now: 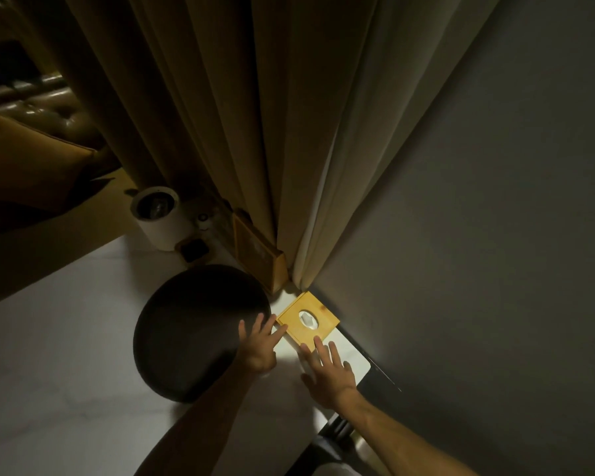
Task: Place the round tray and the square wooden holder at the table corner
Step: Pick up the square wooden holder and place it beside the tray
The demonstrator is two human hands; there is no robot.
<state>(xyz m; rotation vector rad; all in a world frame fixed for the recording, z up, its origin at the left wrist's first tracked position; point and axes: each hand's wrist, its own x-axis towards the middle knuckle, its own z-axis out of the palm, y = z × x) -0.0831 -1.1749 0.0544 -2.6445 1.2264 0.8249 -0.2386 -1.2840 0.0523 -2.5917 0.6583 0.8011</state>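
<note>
Two hands [260, 348] out over the pale surface [66, 372], both with fingers [318, 348] spread wide and flat, gripping nothing. Left fingertips laid across the near-right rim of the round tray [200, 331], one of them touching the near-left corner of the square wooden holder [308, 321]. Right hand [330, 376] just nearer, index tip resting on the holder's near edge, palm lowered toward the surface (contact under the palm not clear).

One holder only, lying flat at the far right corner of the surface, with an oval opening in its top showing something white. Right edge almost at the surface's drop-off beside the grey wall [478, 235]; far corner close under the curtain [255, 132] hem. Little free room on those two sides; open surface nearer and to the left.

One tray, dark, just beside the holder on its left, a narrow strip of bare surface between them. Behind the tray, one white cylindrical container [162, 221], one small dark object [194, 250] and one leaning wooden frame [258, 255], crowding the far edge. Wide bare surface left of the tray.
</note>
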